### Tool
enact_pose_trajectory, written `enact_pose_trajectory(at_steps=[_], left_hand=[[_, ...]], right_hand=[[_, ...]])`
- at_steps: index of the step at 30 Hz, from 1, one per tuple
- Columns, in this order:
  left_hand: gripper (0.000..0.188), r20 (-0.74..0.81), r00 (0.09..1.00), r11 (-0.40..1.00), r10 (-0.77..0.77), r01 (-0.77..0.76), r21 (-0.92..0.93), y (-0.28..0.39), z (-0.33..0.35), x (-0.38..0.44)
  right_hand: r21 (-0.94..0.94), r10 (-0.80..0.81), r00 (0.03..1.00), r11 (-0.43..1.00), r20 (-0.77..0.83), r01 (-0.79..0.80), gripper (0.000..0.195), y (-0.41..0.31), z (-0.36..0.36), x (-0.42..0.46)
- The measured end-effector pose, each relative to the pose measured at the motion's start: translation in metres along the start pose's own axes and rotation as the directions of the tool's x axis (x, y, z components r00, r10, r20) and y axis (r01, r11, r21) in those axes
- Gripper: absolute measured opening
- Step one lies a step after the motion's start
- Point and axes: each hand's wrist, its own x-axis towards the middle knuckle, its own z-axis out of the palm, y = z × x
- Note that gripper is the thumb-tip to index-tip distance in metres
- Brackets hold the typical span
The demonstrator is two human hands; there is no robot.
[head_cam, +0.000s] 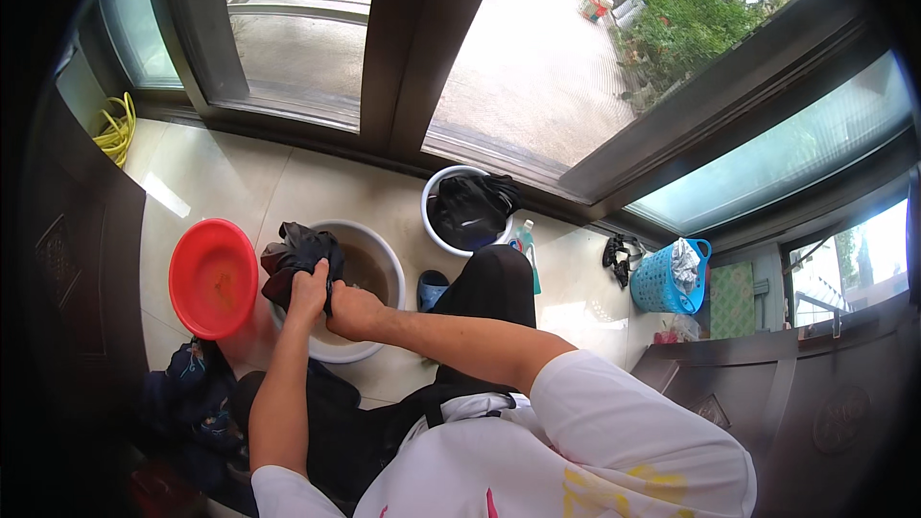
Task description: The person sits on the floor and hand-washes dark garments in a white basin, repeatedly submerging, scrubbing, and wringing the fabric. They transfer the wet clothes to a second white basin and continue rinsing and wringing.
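Both my hands grip a bunched dark cloth (298, 253) above the left side of a white basin (395, 266) of murky brown water. My left hand (308, 293) is closed on the cloth's lower part, thumb up. Close beside it on the right, my right hand (354, 311) is clenched on the same cloth, over the water. The fingertips of both hands are partly hidden. A red plastic basin (216, 280) sits to the left of the white one. Beyond, near the glass doors, a smaller white basin (426, 219) holds black wet-looking fabric (471, 208).
A bottle of greenish liquid (529, 248) stands by the smaller basin. A blue slipper (432, 291) is near my knee. Dark patterned clothing (194, 403) lies at lower left. Farther right are black sandals (619, 259) and a blue perforated basket (651, 282); a yellow hose (119, 133) lies far left.
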Motion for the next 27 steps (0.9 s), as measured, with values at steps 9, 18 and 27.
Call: enact_pose_trajectory(at_steps=[9,18,27], left_hand=[[0.057,-0.008,1.0,0.98,-0.025,0.026,0.199,-0.004,-0.007,0.006],[0.062,-0.051,0.991,0.975,0.122,-0.11,0.192,0.006,0.004,0.0],[0.056,-0.032,0.999,0.998,0.029,-0.031,-0.057,0.022,0.005,0.001]], right_hand=[[-0.147,-0.061,0.998,0.987,0.029,0.065,0.042,-0.006,0.0,0.005],[-0.078,0.055,0.998,0.996,0.018,-0.053,0.053,-0.006,-0.004,-0.001],[0.028,-0.061,0.995,0.998,-0.081,0.063,0.073,0.004,-0.003,-0.008]])
